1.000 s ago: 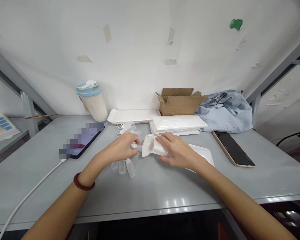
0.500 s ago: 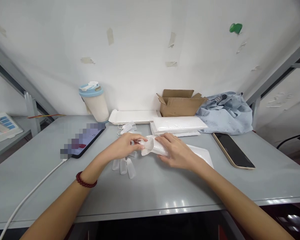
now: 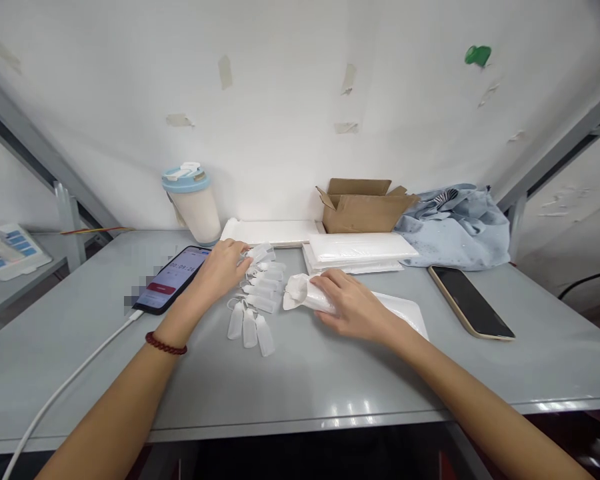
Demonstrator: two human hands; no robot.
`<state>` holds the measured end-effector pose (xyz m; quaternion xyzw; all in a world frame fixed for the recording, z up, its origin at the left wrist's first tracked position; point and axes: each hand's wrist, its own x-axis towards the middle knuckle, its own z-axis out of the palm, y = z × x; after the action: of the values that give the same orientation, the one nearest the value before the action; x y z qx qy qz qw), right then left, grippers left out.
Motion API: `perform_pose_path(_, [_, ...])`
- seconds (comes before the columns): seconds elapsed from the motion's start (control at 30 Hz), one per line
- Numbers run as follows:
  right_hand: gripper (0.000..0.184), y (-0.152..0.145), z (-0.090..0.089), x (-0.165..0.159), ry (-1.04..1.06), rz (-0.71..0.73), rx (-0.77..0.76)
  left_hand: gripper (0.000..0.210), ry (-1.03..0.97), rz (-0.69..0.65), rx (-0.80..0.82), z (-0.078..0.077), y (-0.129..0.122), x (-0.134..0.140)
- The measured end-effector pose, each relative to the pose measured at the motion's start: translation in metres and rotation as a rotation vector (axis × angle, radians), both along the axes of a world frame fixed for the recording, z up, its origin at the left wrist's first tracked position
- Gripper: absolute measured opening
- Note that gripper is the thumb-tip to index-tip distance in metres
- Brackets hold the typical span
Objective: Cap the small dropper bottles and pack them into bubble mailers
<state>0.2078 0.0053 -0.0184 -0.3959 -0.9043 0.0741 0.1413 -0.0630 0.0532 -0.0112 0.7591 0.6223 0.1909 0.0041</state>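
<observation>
My right hand (image 3: 347,303) is wrapped around a white padded envelope (image 3: 307,293), which it keeps bulged on the table with its mouth facing left. Just left of that mouth lie several small translucent plastic bottles (image 3: 263,303) with thin white loops at one end, spread in a curved row. My left hand (image 3: 225,267) is at the far end of the row, its thumb and fingers closing round the loop end of the topmost small bottle (image 3: 261,252). Its fingertips partly hide that loop. Another white envelope (image 3: 405,310) lies flat, partly beneath my right hand.
Behind my hands lie stacked white envelopes (image 3: 363,248) and another white pile (image 3: 273,232). An open cardboard box (image 3: 367,212) and blue cloth (image 3: 460,230) sit by the wall. A lidded cup (image 3: 195,207), a cabled phone (image 3: 170,283) and a second phone (image 3: 470,303) flank the work area.
My left hand has left the envelope's mouth and moved left and back to the far small bottles, uncovering the row. My right hand still holds the envelope in place.
</observation>
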Motion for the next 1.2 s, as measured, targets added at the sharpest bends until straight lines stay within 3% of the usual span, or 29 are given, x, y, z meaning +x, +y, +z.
perform_pose_path(0.2, [0.043, 0.001, -0.002, 0.000, -0.014, 0.006, 0.014, 0.037, -0.003, -0.010, -0.007, -0.020, 0.010, 0.002])
perform_pose_path(0.8, [0.043, 0.001, -0.003, 0.001, -0.011, 0.001, 0.010, 0.040, -0.072, 0.024, -0.060, -0.024, 0.019, 0.000])
perform_pose_path(0.93, [0.043, 0.002, -0.003, 0.001, -0.011, 0.005, 0.014, 0.042, -0.089, 0.010, -0.057, -0.018, 0.015, 0.000])
perform_pose_path(1.07, [0.043, 0.002, -0.004, 0.001, 0.006, 0.008, 0.018, 0.039, -0.264, -0.020, -0.073, 0.000, 0.004, 0.004])
perform_pose_path(1.2, [0.044, 0.003, -0.004, 0.001, 0.020, 0.016, 0.025, 0.033, -0.444, -0.193, -0.288, 0.021, -0.010, 0.007])
